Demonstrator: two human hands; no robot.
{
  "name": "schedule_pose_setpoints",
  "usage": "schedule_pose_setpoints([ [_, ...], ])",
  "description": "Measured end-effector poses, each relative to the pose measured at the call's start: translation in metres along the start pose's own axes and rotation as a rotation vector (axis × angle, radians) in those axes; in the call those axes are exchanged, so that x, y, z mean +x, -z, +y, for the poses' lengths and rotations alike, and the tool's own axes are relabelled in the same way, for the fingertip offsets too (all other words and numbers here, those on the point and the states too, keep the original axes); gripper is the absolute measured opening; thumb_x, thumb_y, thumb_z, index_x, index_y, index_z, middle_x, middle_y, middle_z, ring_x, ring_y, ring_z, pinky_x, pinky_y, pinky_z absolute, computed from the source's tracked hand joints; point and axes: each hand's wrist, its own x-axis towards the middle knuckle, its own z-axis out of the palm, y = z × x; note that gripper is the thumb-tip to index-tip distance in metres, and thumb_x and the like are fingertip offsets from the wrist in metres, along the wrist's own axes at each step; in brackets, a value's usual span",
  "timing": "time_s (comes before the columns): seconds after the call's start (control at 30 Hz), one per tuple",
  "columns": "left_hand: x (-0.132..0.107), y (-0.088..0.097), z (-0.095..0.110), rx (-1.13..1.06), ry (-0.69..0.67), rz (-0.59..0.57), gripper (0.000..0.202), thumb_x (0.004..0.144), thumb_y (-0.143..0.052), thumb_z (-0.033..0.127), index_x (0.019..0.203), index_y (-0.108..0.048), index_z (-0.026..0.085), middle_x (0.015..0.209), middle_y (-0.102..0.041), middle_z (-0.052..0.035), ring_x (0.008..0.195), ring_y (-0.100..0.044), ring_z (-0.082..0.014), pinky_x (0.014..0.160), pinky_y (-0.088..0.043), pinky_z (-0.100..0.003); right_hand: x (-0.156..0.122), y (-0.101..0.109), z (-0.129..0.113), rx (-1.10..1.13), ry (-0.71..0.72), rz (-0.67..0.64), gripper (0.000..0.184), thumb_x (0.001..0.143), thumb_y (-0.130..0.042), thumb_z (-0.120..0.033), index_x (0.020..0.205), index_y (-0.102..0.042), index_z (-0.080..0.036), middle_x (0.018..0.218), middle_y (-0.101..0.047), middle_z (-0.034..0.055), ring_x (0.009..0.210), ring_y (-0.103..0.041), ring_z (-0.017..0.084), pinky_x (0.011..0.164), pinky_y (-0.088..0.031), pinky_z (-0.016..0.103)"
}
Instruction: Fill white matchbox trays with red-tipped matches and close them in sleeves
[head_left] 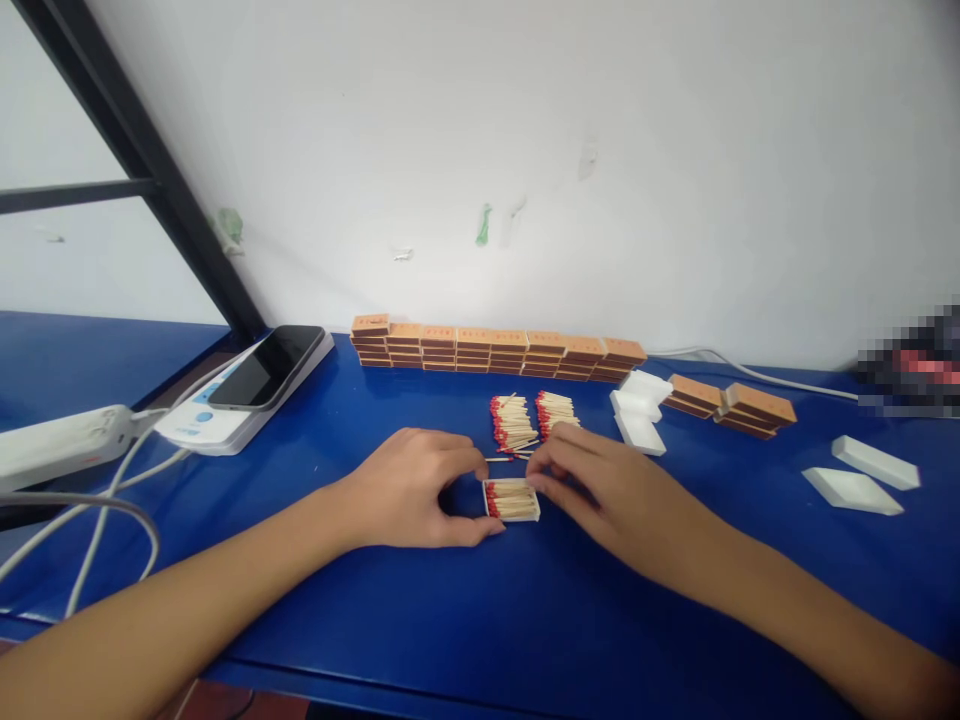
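Note:
A white matchbox tray [538, 512] lies on the blue table, filled with red-headed matches [511, 499] whose heads point left. My left hand [420, 488] holds the tray from its left side, thumb at the near corner and fingers at the far corner. At the tray's far right corner, my right hand [600, 480] has thumb and fingers drawn together; whatever is between the tips is too small to make out. Just beyond lie two piles of loose matches, a left pile [514, 422] and a right pile [556, 408] partly behind my right hand. A single match [498, 460] lies near my left fingertips.
A long stack of matchboxes [491, 350] lines the wall, with more matchboxes [754, 408] to the right. Empty white trays [639, 410] and two other white trays [855, 490] sit at right. A phone [270, 365], a power strip [67, 445] and cables occupy the left.

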Motion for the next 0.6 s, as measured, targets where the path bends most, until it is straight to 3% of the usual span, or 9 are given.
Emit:
schedule_pose_setpoints([
  [0.13,0.000,0.002,0.000,-0.003,-0.003,-0.017,0.036,0.087,-0.078,0.051,0.100,-0.074,0.018,0.075,-0.063,0.0014,0.062,-0.056,-0.0132,0.058,-0.040,-0.028,0.001,0.003,0.019,-0.056,-0.103,0.047,0.012,0.105,-0.055,-0.031,0.100,-0.063,-0.023,0.097,-0.065,0.0048,0.081,-0.062,0.019,0.068,-0.048,0.032],
  [0.27,0.000,0.003,0.000,0.006,-0.011,-0.028,0.036,0.089,-0.076,0.052,0.100,-0.074,0.018,0.076,-0.063,0.0013,0.062,-0.056,-0.0125,0.058,-0.041,-0.028,0.003,0.002,0.033,-0.053,-0.115,-0.005,0.010,0.104,-0.057,-0.031,0.101,-0.063,-0.024,0.098,-0.065,0.0044,0.079,-0.062,0.018,0.066,-0.048,0.031],
  [0.47,0.000,0.003,0.000,0.012,-0.019,-0.032,0.037,0.089,-0.075,0.054,0.100,-0.074,0.019,0.075,-0.063,0.0018,0.061,-0.056,-0.0122,0.058,-0.041,-0.028,0.007,-0.003,0.031,-0.023,-0.080,-0.006,0.012,0.106,-0.053,-0.030,0.106,-0.063,-0.024,0.100,-0.063,0.0047,0.079,-0.062,0.018,0.067,-0.048,0.030],
  [0.6,0.000,0.003,0.000,0.007,-0.009,-0.040,0.036,0.089,-0.076,0.052,0.102,-0.074,0.019,0.076,-0.063,0.0018,0.061,-0.056,-0.0122,0.058,-0.040,-0.028,0.009,-0.002,0.029,-0.001,-0.080,-0.037,0.013,0.106,-0.051,-0.026,0.100,-0.061,-0.023,0.098,-0.063,0.0038,0.079,-0.062,0.017,0.067,-0.047,0.030],
])
